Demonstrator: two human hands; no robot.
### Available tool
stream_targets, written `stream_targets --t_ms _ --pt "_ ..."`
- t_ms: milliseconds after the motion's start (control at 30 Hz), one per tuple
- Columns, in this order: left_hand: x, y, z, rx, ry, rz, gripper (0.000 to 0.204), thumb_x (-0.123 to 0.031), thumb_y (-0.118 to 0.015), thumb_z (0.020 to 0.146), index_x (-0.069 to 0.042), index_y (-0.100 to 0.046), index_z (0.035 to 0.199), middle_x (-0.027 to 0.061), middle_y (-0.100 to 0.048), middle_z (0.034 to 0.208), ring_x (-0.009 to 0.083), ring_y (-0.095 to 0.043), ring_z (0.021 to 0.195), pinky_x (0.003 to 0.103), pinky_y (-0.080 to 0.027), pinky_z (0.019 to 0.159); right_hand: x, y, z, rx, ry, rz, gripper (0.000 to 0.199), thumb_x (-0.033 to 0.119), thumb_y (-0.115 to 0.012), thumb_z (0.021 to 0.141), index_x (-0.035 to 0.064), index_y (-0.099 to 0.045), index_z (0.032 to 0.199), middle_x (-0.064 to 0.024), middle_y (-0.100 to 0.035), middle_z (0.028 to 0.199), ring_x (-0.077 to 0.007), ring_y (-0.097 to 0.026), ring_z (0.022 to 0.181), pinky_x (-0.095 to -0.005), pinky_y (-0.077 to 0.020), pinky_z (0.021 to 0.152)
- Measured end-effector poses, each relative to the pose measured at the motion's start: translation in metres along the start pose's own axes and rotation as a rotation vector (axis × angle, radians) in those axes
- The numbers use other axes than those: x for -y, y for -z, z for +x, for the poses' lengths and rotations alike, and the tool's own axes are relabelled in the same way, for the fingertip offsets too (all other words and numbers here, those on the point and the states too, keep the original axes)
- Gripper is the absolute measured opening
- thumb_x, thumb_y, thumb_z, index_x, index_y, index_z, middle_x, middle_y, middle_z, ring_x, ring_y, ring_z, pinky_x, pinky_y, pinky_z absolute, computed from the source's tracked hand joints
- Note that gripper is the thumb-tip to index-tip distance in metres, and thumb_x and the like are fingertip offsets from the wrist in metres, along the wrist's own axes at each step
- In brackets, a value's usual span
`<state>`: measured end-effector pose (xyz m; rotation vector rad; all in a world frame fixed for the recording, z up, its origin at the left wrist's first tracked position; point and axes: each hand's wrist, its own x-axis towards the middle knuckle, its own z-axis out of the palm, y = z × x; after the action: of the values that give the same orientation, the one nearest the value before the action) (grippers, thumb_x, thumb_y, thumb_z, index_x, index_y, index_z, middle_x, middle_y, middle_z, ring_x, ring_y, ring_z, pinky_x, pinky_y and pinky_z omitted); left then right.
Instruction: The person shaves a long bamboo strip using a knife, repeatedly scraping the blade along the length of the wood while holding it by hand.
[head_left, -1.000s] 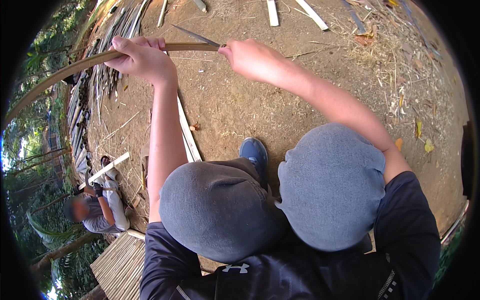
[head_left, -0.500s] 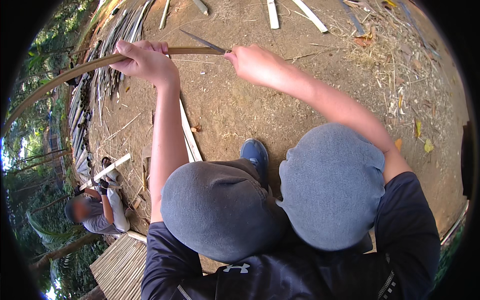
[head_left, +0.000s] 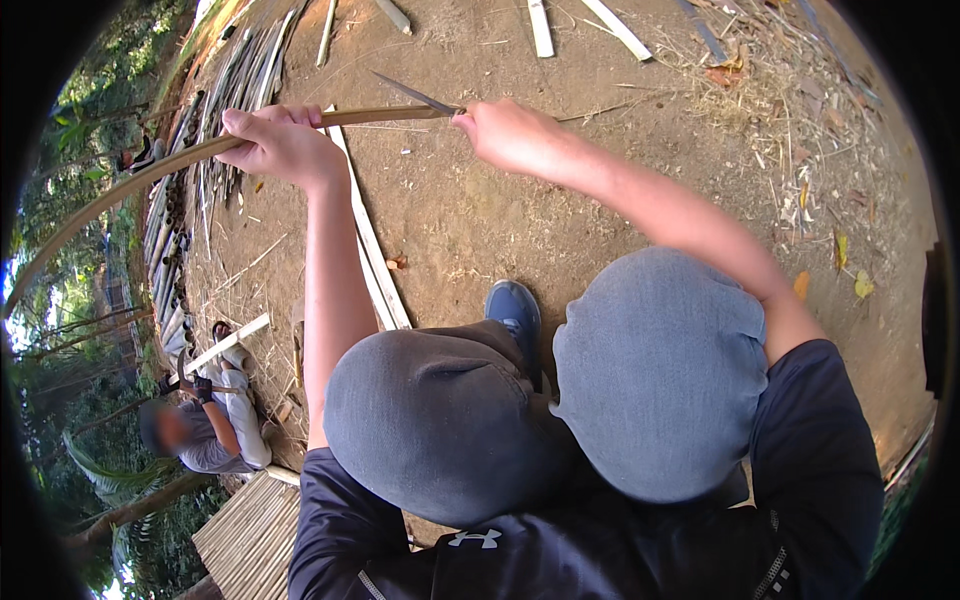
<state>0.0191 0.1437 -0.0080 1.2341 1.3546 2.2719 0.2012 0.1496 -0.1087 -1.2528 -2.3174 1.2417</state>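
Note:
A long, narrow bamboo strip [head_left: 385, 114] runs across the upper part of the view and bends away past the left edge. My left hand [head_left: 283, 148] is closed around it, thumb on top. At the strip's right end, my right hand [head_left: 512, 136] is closed on a thin, dark-bladed knife [head_left: 408, 90]. Its blade slants up and left, crossing the strip just beside my fingers. The knife's handle is hidden in my fist. Whether my right fingers also touch the strip's end, I cannot tell.
Pale split bamboo pieces [head_left: 365, 235] lie on the dirt ground [head_left: 600, 190] beside my left forearm, others farther ahead. Bamboo poles [head_left: 170, 245] are piled at left. Nearby, a gloved person [head_left: 215, 430] sits with a pale slat, next to a slatted bamboo surface [head_left: 250, 535].
My left hand and the strip sit slightly lower in the view. The knife stays at the strip's right end. At left, the other person's hands have shifted around a tool.

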Motion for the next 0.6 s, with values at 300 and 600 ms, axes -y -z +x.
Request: stream_targets --t_ms 300,600 --pt "-0.002 0.003 0.001 -0.003 0.032 0.008 0.034 -0.044 -0.043 0.105 -0.015 -0.027 0.099 -0.003 -0.033 0.053 0.0072 -0.031 0.042 0.027 -0.029 0.039 -0.004 0.005 -0.006 0.055 -0.082 0.022 0.044 0.028 -0.032 0.11 -0.004 -0.061 0.105 0.0004 -0.043 0.063 -0.0065 -0.036 0.046 -0.0224 -0.0329 0.035" --pt "0.003 0.007 0.001 -0.056 0.048 -0.029 0.035 -0.049 -0.043 0.104 -0.017 -0.029 0.103 -0.0038 -0.032 0.053 0.0072 -0.027 0.042 0.026 -0.027 0.039 -0.005 0.002 -0.005 0.055 0.0 0.007 0.035 0.022 -0.037 0.108 -0.0029 -0.061 0.114 -0.0016 -0.044 0.067 -0.0063 -0.036 0.047 -0.0217 -0.0313 0.035"
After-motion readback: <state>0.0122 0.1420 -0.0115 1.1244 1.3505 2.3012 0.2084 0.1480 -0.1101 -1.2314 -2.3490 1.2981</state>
